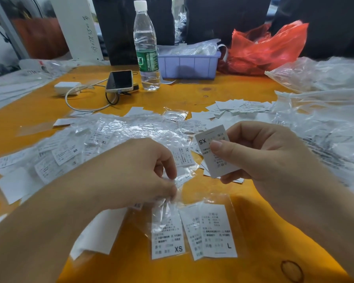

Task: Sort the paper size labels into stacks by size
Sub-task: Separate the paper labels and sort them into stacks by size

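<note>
At right of centre the right hand [260, 154] pinches a small stack of XS labels [215, 152] between thumb and fingers, held above the orange table [192, 94]. Left of centre, the left hand [143, 172] pinches a clear plastic sleeve [172, 201]. Below lie an XS label [168, 237] and an L label [217, 231]; loose labels [70, 152] spread across the middle.

One water bottle [146, 45], one phone [120, 81], one lilac bin [189, 65], one red bag [268, 46] — paper labels [218, 231] scattered beyond counting.
</note>
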A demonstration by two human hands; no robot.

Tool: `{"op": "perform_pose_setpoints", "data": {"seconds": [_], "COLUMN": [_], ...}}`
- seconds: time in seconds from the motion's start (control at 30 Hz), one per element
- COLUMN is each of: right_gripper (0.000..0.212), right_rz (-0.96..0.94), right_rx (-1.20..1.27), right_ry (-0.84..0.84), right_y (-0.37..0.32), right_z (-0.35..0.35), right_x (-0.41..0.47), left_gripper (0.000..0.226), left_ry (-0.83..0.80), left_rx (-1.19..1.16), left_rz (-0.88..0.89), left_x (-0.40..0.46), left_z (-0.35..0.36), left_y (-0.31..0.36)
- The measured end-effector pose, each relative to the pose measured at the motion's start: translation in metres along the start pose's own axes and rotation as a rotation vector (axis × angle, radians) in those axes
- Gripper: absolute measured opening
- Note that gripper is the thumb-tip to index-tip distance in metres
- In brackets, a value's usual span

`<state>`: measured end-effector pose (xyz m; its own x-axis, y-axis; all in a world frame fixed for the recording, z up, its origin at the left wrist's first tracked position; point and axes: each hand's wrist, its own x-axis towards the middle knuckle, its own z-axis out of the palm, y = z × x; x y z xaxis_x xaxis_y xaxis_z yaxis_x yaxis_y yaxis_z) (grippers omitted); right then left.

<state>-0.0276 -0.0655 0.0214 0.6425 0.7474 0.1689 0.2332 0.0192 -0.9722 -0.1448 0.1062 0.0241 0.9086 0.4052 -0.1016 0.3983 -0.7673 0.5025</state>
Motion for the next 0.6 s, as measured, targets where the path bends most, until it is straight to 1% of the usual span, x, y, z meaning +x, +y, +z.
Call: {"op": "perform_pose_setpoints", "data": {"seconds": [0.2,0.27,0.37,0.47,0.53,0.6], "right_gripper": [0.015,0.016,0.024,0.03,0.029,0.03], "right_rz": [-0.001,-0.004,-0.004,-0.007,-0.013,-0.018], "right_rx": [-0.011,-0.012,-0.016,-0.031,-0.032,-0.05], "right_ry": [-0.003,-0.004,-0.012,-0.012,-0.002,0.0], "right_y": [0.002,0.002,0.003,0.004,0.004,0.005], "right_z": [-0.001,-0.001,-0.001,-0.001,-0.001,-0.002], "right_x": [0.001,0.001,0.001,0.001,0.002,0.002], "left_gripper": [0.011,0.015,0.018,0.019,0.018,0.026], "left_ry": [-0.027,-0.03,-0.032,-0.004,0.034,0.101], "left_rx": [0.041,0.092,0.161,0.241,0.211,0.188], "left_rz": [0.016,0.01,0.016,0.041,0.059,0.07], "left_x": [0.002,0.003,0.004,0.003,-0.001,-0.006], "left_z": [0.004,0.006,0.01,0.01,0.004,-0.004], "left_y": [0.001,0.0,0.0,0.003,0.008,0.011]}}
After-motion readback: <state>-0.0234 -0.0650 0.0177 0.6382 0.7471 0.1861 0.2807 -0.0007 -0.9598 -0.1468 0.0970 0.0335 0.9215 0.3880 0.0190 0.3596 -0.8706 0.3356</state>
